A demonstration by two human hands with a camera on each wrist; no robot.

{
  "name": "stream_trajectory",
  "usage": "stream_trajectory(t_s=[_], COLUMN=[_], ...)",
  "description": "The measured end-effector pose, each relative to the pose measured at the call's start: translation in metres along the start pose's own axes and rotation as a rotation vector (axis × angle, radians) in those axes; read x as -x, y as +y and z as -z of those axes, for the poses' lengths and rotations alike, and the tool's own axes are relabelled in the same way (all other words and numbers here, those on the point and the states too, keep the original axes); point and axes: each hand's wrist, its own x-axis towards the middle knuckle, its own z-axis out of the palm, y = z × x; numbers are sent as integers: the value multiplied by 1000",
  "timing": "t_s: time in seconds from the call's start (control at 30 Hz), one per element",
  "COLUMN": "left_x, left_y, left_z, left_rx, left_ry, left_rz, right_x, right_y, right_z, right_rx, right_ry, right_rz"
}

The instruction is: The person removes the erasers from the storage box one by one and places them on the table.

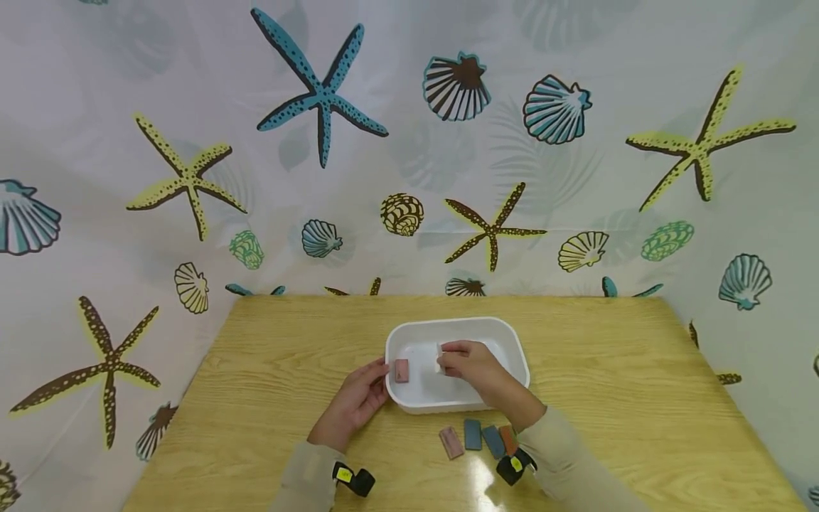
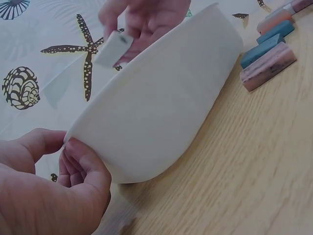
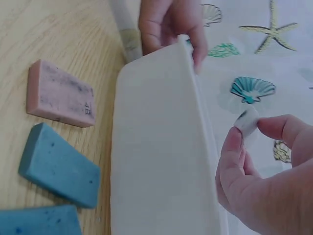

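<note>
A white plastic tub (image 1: pixel 441 409) stands on the wooden table. My left hand (image 1: pixel 358 398) pinches its left rim between thumb and fingers, seen closely in the left wrist view. Over the inside of the tub, my right hand (image 1: pixel 476 368) holds a small white eraser (image 3: pixel 247 121) between thumb and fingertips; a dark mark shows on the eraser. Inside the tub, near the left end, lies a pink eraser (image 1: pixel 401 370). The tub wall hides it in both wrist views.
In front of the tub lie a smudged pink eraser (image 3: pixel 61 93) marked 4B, two blue erasers (image 1: pixel 473 434) and an orange eraser (image 1: pixel 508 439), partly behind the right wrist strap (image 1: pixel 514 466). A cloth (image 1: pixel 409 142) printed with shells and starfish hangs around the table (image 1: pixel 288 341).
</note>
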Motion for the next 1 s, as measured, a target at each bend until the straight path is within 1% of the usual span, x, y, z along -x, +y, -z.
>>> stream_trajectory(t_s=[0.13,0.23,0.33,0.53,0.7,0.8,1.0], left_x=[1,2,2,1,1,2,2], left_y=[-1,-1,-2,-2,1,3,3], left_z=[2,4,5,2,0,-1,0], left_rx=[-6,-24,-22,-18,-21,-17,-15], left_ry=[10,5,1,-9,-17,-16,-27], left_rz=[9,11,14,18,24,29,32], right_x=[16,26,34,52,66,74,88], right_y=[2,3,3,3,5,9,21], right_z=[17,29,41,62,75,80,95], right_rx=[-78,-97,-95,-71,-69,-69,-44], right_ry=[-43,-85,-96,-82,-53,-34,-33], right_rz=[23,45,48,31,-2,-16,-24])
